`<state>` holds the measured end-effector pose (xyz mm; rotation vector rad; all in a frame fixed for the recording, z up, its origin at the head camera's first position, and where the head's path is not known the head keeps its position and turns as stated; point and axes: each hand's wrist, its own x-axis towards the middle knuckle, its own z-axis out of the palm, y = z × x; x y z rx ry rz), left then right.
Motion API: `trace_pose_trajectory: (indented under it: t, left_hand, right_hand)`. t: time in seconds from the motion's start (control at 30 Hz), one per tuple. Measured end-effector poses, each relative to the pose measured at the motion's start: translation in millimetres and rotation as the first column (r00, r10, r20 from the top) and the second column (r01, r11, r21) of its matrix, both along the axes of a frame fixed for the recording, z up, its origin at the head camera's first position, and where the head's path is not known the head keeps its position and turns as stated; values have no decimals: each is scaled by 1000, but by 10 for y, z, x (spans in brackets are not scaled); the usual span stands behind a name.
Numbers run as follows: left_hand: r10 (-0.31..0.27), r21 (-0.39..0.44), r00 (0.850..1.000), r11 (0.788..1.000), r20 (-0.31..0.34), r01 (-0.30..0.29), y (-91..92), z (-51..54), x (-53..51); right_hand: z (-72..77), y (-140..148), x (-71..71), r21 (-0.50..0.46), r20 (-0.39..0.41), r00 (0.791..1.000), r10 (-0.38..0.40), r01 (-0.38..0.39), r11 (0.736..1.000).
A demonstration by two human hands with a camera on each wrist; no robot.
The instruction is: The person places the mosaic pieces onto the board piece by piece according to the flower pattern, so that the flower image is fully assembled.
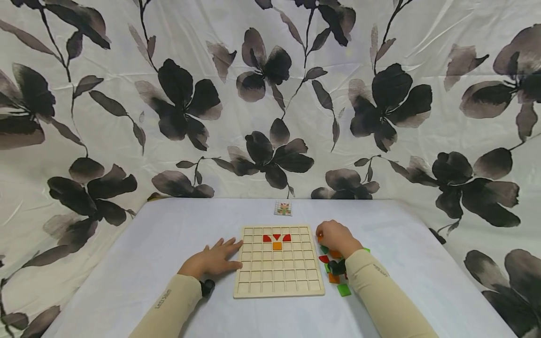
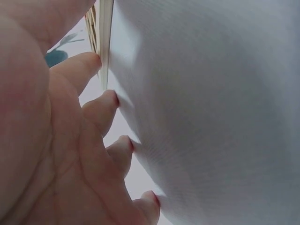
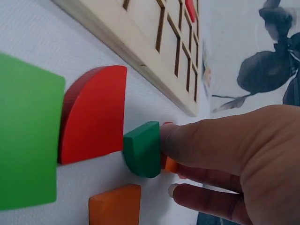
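Note:
A wooden grid board (image 1: 279, 296) lies on the table. Near its top sit two red quarter-round pieces (image 1: 266, 238), a red triangle (image 1: 276, 236) between them, and an orange square (image 1: 277, 246) below. My left hand (image 1: 215, 259) rests at the board's left edge with fingers spread, fingertips touching the rim and cloth. Beyond the board's upper right corner, my right hand (image 1: 336, 236) pinches a small orange block (image 3: 169, 164) between thumb and fingers; its full shape is hidden. Right by the thumb lies a dark green rounded piece (image 3: 143, 150), with a red quarter-round piece (image 3: 96, 115) farther left.
Loose pieces lie right of the board under my right forearm, among them a light green square (image 1: 344, 290) and an orange one (image 1: 334, 278). A small pattern card (image 1: 283, 208) is behind the board. Floral cloth (image 1: 270, 117) hangs at the table's back.

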<state>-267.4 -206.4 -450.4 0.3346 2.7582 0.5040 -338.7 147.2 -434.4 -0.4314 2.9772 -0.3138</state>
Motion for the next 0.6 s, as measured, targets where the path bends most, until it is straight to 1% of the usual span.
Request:
trace_pose_trajectory:
  t: [0.1,0.27,0.37,0.47,0.6]
  left_hand:
    - [-2,-6,1000,1000,-3,2,3,-8,-10]
    - [0,-12,1000,1000,-10,0,3,-26,-31]
    - [7,-7,1000,1000,-8,-7,2,-34,-38]
    - [11,-7,1000,1000,-4,-11,1,-43,-37]
    - [9,-8,1000,1000,2,-9,5,-46,-29]
  right_hand:
    - [7,-3,4,-17,6,1000,-4,4,1000]
    - [77,-110,69,-69,-31,999,32,-35,997]
    - [136,-242,138,-105,-66,994,84,-91,990]
    - [175,-408,211,-139,-90,985,146,-158,978]
    - [133,-653,275,-162,-108,962,251,-266,950]
